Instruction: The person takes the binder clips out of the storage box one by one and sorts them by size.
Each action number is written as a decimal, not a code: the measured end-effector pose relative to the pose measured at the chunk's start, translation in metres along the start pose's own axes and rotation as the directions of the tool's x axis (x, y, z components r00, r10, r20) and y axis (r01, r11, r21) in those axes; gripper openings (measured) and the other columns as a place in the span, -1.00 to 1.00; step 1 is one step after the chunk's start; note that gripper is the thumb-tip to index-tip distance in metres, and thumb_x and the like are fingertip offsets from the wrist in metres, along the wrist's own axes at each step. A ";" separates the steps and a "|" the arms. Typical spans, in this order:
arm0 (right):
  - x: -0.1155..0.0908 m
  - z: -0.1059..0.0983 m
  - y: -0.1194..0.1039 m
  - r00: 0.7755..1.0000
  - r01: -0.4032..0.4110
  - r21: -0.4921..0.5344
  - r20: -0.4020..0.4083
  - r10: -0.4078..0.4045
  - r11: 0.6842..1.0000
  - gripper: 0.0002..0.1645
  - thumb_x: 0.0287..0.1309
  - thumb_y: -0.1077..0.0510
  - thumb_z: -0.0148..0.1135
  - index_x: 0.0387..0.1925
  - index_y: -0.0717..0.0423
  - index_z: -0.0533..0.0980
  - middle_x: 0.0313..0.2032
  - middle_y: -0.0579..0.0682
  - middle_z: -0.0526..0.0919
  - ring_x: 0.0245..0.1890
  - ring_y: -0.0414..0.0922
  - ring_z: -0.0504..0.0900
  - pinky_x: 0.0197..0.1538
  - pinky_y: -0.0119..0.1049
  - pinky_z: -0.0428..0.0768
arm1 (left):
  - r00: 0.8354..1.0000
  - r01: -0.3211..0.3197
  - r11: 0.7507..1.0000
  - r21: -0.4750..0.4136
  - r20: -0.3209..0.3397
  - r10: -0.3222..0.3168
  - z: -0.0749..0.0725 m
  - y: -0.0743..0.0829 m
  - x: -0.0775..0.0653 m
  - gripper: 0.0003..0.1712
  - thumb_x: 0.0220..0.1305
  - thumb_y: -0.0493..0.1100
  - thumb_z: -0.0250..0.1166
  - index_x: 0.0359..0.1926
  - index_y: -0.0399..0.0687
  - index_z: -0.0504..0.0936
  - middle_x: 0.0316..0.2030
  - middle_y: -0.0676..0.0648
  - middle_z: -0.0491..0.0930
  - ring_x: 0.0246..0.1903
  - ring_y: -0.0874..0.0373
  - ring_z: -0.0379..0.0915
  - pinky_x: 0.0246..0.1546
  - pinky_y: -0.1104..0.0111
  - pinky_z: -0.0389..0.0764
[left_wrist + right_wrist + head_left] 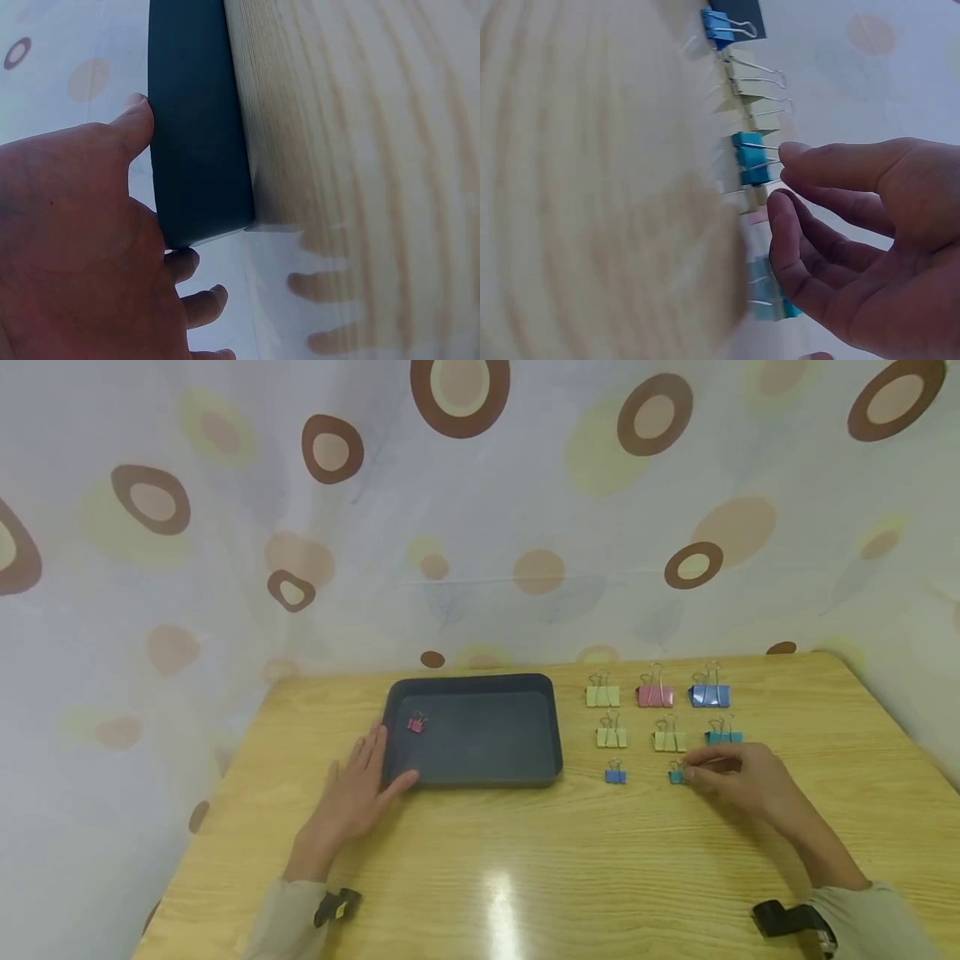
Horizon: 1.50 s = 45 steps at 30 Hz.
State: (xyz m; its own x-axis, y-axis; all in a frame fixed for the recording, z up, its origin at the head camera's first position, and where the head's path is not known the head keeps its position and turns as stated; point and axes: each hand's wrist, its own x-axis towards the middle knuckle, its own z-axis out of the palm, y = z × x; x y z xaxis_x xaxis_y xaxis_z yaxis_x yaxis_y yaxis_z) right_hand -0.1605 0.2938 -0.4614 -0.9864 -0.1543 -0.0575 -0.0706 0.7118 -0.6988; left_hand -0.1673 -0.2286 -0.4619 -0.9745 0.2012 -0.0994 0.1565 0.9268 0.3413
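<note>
The left hand rests at the left edge of a dark tray, its thumb on the near side and its fingers along the left side. In the left wrist view, the thumb lies against the tray wall. Inside the tray sits a small pink binder clip. The right hand is at a small teal binder clip; thumb and forefinger pinch its wire handles. In the right wrist view, that teal clip stands on the table at the fingertips. Its left neighbour is a small blue binder clip.
Behind them stand medium clips, two yellow and one teal. Farther back are larger yellow, pink and blue clips. A patterned cloth hangs along the back of the wooden table.
</note>
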 end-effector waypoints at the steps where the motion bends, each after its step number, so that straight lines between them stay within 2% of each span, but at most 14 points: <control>1: 0.000 -0.001 -0.001 1.000 0.002 0.003 -0.003 -0.002 1.000 -0.63 0.35 0.00 0.37 0.00 0.20 0.70 -0.11 0.11 0.77 -0.19 -0.14 0.70 -0.21 -0.30 0.62 | 1.000 0.002 1.000 0.003 0.002 -0.002 0.000 0.000 0.000 0.12 0.49 0.46 -0.09 0.63 -0.25 -0.23 0.63 -0.20 -0.26 0.58 -0.24 -0.25 0.42 -0.38 -0.16; 5: -0.001 -0.007 -0.006 0.998 0.057 0.011 -0.032 -0.057 0.998 -0.67 0.36 0.04 0.36 0.00 0.18 0.70 -0.12 0.11 0.76 -0.23 -0.28 0.69 -0.24 -0.30 0.62 | 1.000 0.000 1.000 0.007 0.003 0.000 -0.002 -0.001 0.000 0.12 0.49 0.46 -0.08 0.63 -0.25 -0.23 0.63 -0.19 -0.26 0.58 -0.24 -0.25 0.42 -0.38 -0.17; 8: -0.002 -0.005 -0.013 0.988 0.140 0.036 -0.072 -0.137 0.989 -0.74 0.34 0.13 0.37 -0.03 0.20 0.70 -0.15 0.10 0.76 -0.26 -0.37 0.68 -0.24 -0.37 0.65 | 1.000 -0.005 1.000 0.012 -0.003 0.005 -0.002 -0.001 0.002 0.12 0.49 0.46 -0.08 0.63 -0.25 -0.22 0.63 -0.19 -0.25 0.58 -0.24 -0.24 0.42 -0.38 -0.16; 12: 0.002 0.006 -0.028 0.966 0.237 0.049 -0.119 -0.230 0.970 -0.77 0.31 0.25 0.37 -0.03 0.24 0.68 -0.13 0.13 0.75 -0.25 -0.39 0.67 -0.22 -0.46 0.67 | 1.000 -0.008 1.000 0.007 -0.014 0.008 0.000 -0.002 0.002 0.12 0.49 0.45 -0.05 0.63 -0.25 -0.20 0.63 -0.19 -0.25 0.58 -0.24 -0.23 0.42 -0.38 -0.16; 16: 0.010 0.019 -0.043 0.949 0.281 0.026 -0.154 -0.274 0.959 -0.72 0.29 0.29 0.38 0.03 0.25 0.65 -0.08 0.14 0.75 -0.23 -0.32 0.68 -0.21 -0.45 0.68 | 1.000 -0.005 1.000 -0.009 -0.022 0.004 0.004 -0.002 0.002 0.11 0.49 0.43 -0.02 0.63 -0.26 -0.18 0.63 -0.19 -0.25 0.58 -0.24 -0.24 0.42 -0.38 -0.15; 20: 0.017 0.033 -0.057 0.944 0.301 0.058 -0.158 -0.289 0.952 -0.66 0.29 0.29 0.38 0.08 0.24 0.62 -0.04 0.15 0.73 -0.18 -0.15 0.72 -0.14 -0.43 0.69 | 0.999 -0.003 1.000 -0.014 -0.036 0.003 0.005 -0.003 0.000 0.11 0.49 0.41 0.00 0.63 -0.27 -0.17 0.63 -0.20 -0.23 0.57 -0.25 -0.23 0.41 -0.39 -0.14; 24: 0.023 0.047 -0.068 0.942 0.312 0.101 -0.159 -0.294 0.945 -0.63 0.28 0.32 0.37 0.11 0.24 0.60 -0.01 0.16 0.71 -0.12 0.00 0.73 -0.07 -0.31 0.71 | 0.999 -0.008 1.000 -0.018 -0.033 0.007 0.006 -0.002 0.000 0.11 0.49 0.42 -0.02 0.63 -0.26 -0.17 0.63 -0.19 -0.22 0.58 -0.24 -0.23 0.42 -0.38 -0.14; 30: 0.037 0.068 -0.088 0.928 0.356 0.174 -0.180 -0.326 0.918 -0.65 0.29 0.33 0.36 0.10 0.24 0.61 0.01 0.16 0.70 -0.06 0.07 0.70 -0.01 -0.07 0.72 | 1.000 -0.002 1.000 -0.013 -0.021 0.002 0.003 -0.001 0.001 0.11 0.49 0.43 -0.03 0.63 -0.25 -0.19 0.63 -0.19 -0.24 0.58 -0.22 -0.25 0.42 -0.37 -0.16; 35: 0.051 0.087 -0.105 0.919 0.388 0.229 -0.168 -0.357 0.893 -0.61 0.25 0.40 0.36 0.11 0.29 0.60 0.01 0.22 0.68 -0.06 0.09 0.69 0.00 -0.08 0.71 | 1.000 -0.003 1.000 -0.011 -0.029 0.003 0.001 -0.001 0.003 0.09 0.50 0.40 -0.02 0.63 -0.27 -0.18 0.63 -0.20 -0.23 0.58 -0.23 -0.25 0.43 -0.37 -0.16; 40: 0.062 0.110 -0.121 0.922 0.387 0.264 -0.119 -0.368 0.884 -0.56 0.22 0.40 0.38 0.14 0.31 0.57 0.03 0.27 0.65 -0.08 0.09 0.69 0.00 -0.09 0.71 | 1.000 -0.002 1.000 -0.004 -0.019 0.002 0.000 -0.001 0.004 0.08 0.51 0.39 -0.03 0.63 -0.27 -0.18 0.63 -0.20 -0.23 0.58 -0.24 -0.24 0.43 -0.37 -0.14; 45: 0.075 0.128 -0.138 0.929 0.369 0.293 -0.104 -0.354 0.882 -0.53 0.25 0.33 0.39 0.18 0.30 0.55 0.03 0.27 0.65 -0.06 0.09 0.70 0.00 -0.16 0.71 | 1.000 -0.004 1.000 -0.011 -0.028 0.003 -0.002 -0.002 0.005 0.09 0.51 0.39 -0.02 0.62 -0.28 -0.18 0.63 -0.22 -0.22 0.57 -0.25 -0.23 0.42 -0.38 -0.14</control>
State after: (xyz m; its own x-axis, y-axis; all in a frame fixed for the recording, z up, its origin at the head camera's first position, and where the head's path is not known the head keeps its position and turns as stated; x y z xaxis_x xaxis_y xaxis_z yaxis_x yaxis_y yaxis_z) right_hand -0.2056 0.0962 -0.4609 -0.9071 -0.3241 0.2686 -0.3828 0.3697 -0.8466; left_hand -0.1733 -0.2304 -0.4610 -0.9781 0.1953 -0.0719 0.1583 0.9225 0.3521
